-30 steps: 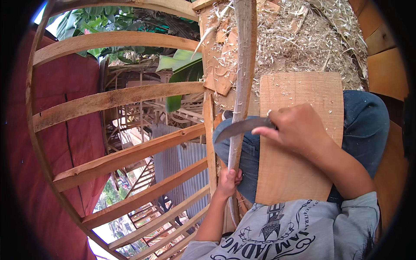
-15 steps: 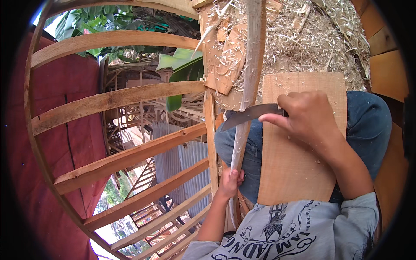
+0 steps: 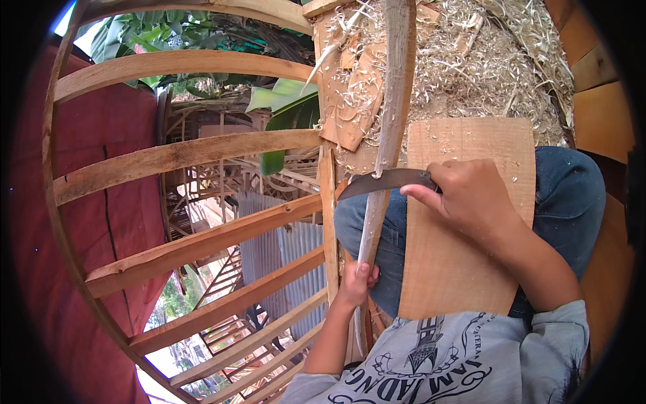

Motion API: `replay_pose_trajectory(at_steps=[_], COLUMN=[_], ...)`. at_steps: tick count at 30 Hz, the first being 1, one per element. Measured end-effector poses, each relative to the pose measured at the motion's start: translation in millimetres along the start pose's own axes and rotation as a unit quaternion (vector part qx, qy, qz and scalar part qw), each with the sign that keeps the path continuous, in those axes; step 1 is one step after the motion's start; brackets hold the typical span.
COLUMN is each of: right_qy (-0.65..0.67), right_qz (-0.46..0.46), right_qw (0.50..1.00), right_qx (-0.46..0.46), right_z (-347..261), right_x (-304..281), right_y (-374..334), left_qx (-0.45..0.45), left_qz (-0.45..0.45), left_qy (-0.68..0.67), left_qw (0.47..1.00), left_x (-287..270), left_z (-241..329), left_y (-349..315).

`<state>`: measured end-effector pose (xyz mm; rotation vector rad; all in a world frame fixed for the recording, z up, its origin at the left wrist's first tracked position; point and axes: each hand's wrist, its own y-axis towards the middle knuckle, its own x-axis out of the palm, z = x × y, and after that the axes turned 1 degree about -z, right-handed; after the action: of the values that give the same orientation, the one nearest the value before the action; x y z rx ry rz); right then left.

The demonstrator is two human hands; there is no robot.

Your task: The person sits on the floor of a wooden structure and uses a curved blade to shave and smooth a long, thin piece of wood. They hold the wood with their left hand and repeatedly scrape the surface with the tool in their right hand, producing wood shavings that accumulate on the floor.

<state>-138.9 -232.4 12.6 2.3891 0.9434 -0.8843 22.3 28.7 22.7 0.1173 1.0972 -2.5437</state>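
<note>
At frame centre I see long wooden stick [image 3: 389, 128] running 12 to 6 over flat board [image 3: 464, 222] on lap, likely as backing. Left hand [image 3: 354, 283] grip wrapped round lower end, steadying. Right hand [image 3: 464, 198] grip clenched on curved knife [image 3: 383, 182], blade crossing stick toward 9. Shavings [image 3: 484, 67] at 1.

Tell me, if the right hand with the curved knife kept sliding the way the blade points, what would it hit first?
Probably the long wooden stick: the right hand holds the curved knife pointing left, its blade already across the stick. Depth beyond is unclear.

Left hand [image 3: 355, 283] low, fisted; right hand [image 3: 464, 198] clenched, forefinger extended.
</note>
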Motion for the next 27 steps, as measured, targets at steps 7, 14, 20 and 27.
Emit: replay_pose_trajectory(at_steps=[7, 14, 20, 27], right_qy=[-0.036, 0.006, -0.007, 0.014], right_qz=[0.0, -0.032, -0.054, 0.012], right_qw=[0.999, 0.999, 0.998, 0.999], right_qx=[-0.01, -0.039, -0.024, 0.048], right_z=[5.7, -14.0, -10.9, 4.7], right_x=[-11.3, 8.4, 1.9, -4.1], right_y=[15.5, -8.0, -5.0, 10.9], left_qx=[0.001, 0.033, 0.019, 0.004], left_qz=[0.015, -0.005, 0.01, 0.017], left_qy=[-0.02, -0.014, -0.022, -0.01], left_qw=[1.0, 0.999, 1.0, 1.0], left_x=[3.2, 1.7, 5.6, 5.7], left_z=[5.7, -1.9, -1.6, -0.9], left_y=[1.3, 2.4, 1.0, 0.1])
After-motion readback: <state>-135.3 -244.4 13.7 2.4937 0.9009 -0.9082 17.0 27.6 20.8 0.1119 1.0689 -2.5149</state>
